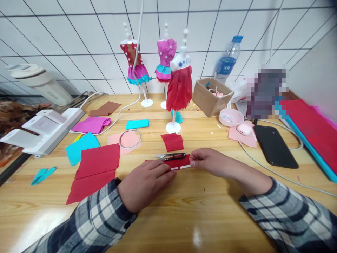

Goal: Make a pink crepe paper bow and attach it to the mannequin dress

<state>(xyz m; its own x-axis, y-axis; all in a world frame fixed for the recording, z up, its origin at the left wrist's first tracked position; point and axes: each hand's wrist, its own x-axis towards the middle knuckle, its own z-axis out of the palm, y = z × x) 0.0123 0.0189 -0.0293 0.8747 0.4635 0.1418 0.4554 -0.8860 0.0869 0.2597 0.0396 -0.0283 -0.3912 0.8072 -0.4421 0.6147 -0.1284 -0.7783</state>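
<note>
A folded piece of red crepe paper [175, 163] lies on the table in front of me, with short white strips [185, 166] that look like tape along its near edge. My left hand [149, 179] rests flat over its left part, fingers stretched out. At the right end, my right hand [207, 161] pinches the paper's edge between thumb and forefinger. Black-handled thread snips [173, 156] lie across the paper's far side, near both hands. Just beyond is a small red paper piece [172, 141]. Before it stands a white mini dress form [180, 63] wearing a red pleated skirt [179, 88].
Two more dressed forms [134, 63] stand by the tiled wall. Left are red sheets [96, 161], turquoise paper [83, 147], a metal ring [130, 130] and a power strip [56, 130]. Right are a cardboard box [206, 100], pink bowl [231, 117], black phone [276, 146] and cables.
</note>
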